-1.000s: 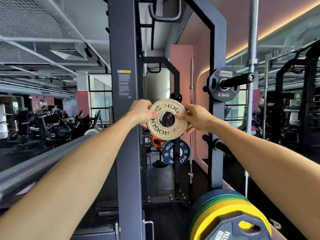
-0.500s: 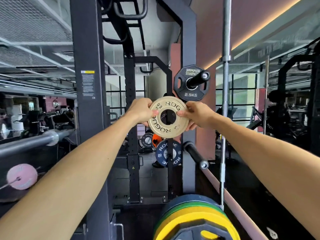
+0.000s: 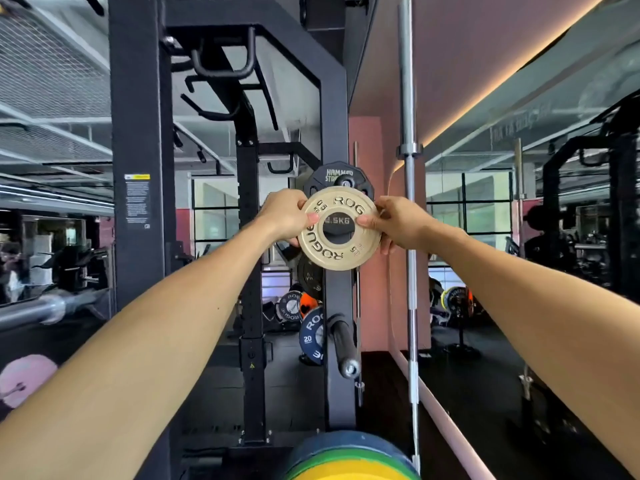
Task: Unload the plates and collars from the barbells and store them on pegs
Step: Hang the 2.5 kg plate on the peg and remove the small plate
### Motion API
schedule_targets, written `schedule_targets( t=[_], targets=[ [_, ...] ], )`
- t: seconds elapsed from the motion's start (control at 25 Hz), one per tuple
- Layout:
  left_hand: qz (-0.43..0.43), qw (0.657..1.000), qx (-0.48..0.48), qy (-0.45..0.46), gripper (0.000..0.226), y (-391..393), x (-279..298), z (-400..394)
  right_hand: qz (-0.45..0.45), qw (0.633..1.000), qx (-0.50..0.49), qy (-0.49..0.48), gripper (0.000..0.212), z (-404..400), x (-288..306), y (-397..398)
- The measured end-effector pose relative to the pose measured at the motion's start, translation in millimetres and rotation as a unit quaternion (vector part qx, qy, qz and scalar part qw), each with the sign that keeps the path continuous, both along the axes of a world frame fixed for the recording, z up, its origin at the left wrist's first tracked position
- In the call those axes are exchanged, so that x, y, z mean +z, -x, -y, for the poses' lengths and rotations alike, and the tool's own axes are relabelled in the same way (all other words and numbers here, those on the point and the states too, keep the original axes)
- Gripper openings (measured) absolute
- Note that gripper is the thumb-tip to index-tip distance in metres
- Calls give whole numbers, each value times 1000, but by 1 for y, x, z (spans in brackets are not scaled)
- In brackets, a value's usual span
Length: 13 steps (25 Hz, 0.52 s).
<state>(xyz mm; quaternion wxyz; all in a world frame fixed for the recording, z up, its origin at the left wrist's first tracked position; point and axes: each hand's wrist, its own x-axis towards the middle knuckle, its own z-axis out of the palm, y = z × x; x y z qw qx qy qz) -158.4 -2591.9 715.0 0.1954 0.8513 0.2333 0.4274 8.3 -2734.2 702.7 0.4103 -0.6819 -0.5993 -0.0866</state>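
Two hands hold one small tan plate (image 3: 340, 229) upright before the black plate (image 3: 337, 179) on the upper peg (image 3: 345, 182). Left hand (image 3: 284, 215) and right hand (image 3: 399, 222) pinch opposite rims, fingers curled round. It looks light, rigid and smooth; rim grips suit it.

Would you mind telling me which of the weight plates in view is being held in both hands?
The small tan Rogue plate, pinched at its rim by the left hand and right hand; the black Hammer Strength plate sits behind it.
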Motion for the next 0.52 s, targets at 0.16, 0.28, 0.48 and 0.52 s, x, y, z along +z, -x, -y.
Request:
schedule_targets(
  t=[0.16, 0.28, 0.48, 0.52],
  targets=[
    [28, 999, 7, -38, 8, -18, 32, -3, 23, 999, -8, -34, 33, -7, 31, -16],
    [49, 997, 17, -55, 15, -29, 50, -12, 30, 998, -7, -52, 37, -19, 51, -32],
    [58, 994, 40, -85, 16, -54, 70, -29, 29, 997, 5, -73, 37, -44, 71, -57],
    [62, 993, 43, -89, 17, -59, 74, -34, 26, 997, 3, -75, 37, -50, 74, -63]
  ],
)
